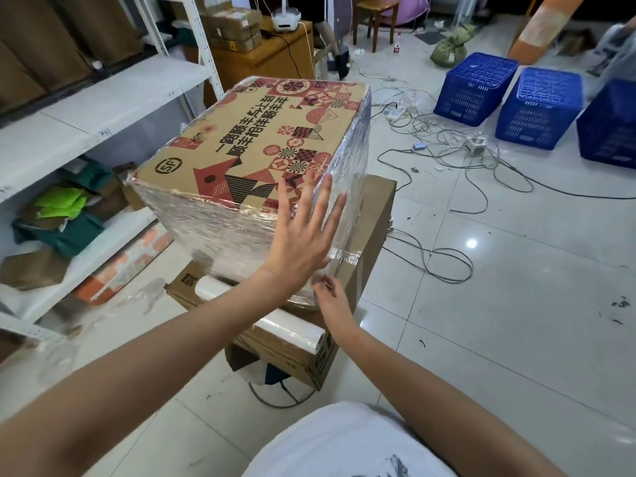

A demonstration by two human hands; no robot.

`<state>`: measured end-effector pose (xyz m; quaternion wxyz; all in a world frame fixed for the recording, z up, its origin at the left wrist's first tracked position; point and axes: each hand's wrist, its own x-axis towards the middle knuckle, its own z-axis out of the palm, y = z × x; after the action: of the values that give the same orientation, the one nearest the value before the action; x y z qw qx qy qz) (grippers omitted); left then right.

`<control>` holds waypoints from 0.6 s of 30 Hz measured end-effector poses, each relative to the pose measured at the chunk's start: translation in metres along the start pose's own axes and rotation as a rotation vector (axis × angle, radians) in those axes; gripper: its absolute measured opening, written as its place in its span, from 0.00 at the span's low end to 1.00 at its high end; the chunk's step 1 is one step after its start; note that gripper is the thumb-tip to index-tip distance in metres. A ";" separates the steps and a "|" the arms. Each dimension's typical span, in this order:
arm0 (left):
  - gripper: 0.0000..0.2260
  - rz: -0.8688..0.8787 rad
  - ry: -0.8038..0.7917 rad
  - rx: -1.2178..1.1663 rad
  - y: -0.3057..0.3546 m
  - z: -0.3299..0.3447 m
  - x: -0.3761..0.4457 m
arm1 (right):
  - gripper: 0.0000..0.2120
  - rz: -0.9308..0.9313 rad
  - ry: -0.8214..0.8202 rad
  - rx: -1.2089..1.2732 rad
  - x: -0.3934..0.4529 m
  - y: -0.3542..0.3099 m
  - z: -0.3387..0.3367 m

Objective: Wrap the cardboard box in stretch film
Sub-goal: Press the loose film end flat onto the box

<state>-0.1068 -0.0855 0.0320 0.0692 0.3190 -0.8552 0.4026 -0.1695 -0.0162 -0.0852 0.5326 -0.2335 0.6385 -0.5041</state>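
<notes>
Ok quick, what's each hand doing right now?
Left hand: open, fingers straight, pressing the stretch film flat against the cardboard box.
Right hand: pinching the film at the box's lower corner.

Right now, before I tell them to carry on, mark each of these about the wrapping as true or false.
1. The left hand lies flat with spread fingers on the printed cardboard box. True.
2. Stretch film already covers the box's side faces. True.
3. The right hand holds the film roll. False: the roll lies on the plain cardboard box underneath; the right hand pinches film at the printed box's lower corner.
4. The printed box stands on the floor. False: it rests on the plain box.
5. Red crates stand on the floor. False: the crates are blue.
</notes>
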 end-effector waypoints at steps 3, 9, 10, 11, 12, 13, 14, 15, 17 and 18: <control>0.50 -0.200 -0.088 -0.105 0.010 -0.002 0.003 | 0.24 0.031 0.004 0.049 0.002 -0.005 -0.002; 0.39 -0.227 -0.049 -0.423 -0.014 -0.008 0.009 | 0.31 0.037 -0.007 0.044 0.007 -0.008 -0.004; 0.35 -0.240 -0.018 -0.523 -0.022 -0.009 0.011 | 0.32 0.049 0.000 0.046 0.009 -0.007 -0.003; 0.32 -0.251 0.017 -0.603 -0.028 -0.009 0.012 | 0.33 0.056 0.000 0.056 0.009 -0.007 -0.004; 0.29 -0.251 0.051 -0.658 -0.033 -0.008 0.012 | 0.33 0.072 0.004 0.080 0.011 -0.006 -0.005; 0.27 -0.243 0.079 -0.706 -0.037 -0.005 0.011 | 0.30 0.095 0.018 0.125 0.013 -0.005 -0.007; 0.25 -0.238 0.111 -0.758 -0.040 -0.001 0.010 | 0.25 0.117 0.064 0.172 0.014 -0.004 -0.009; 0.23 -0.244 0.139 -0.811 -0.042 0.002 0.008 | 0.18 0.136 0.139 0.223 0.015 -0.003 -0.012; 0.23 -0.291 0.166 -0.885 -0.040 0.005 0.004 | 0.23 0.106 0.218 0.306 0.014 -0.011 -0.013; 0.23 -0.306 0.169 -0.875 -0.036 0.006 0.003 | 0.34 0.038 0.191 0.333 0.011 -0.020 -0.010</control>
<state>-0.0863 -0.1084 0.0525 0.3253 0.3485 -0.8789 0.0143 -0.1871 -0.0285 -0.0731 0.5105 -0.0810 0.5981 -0.6125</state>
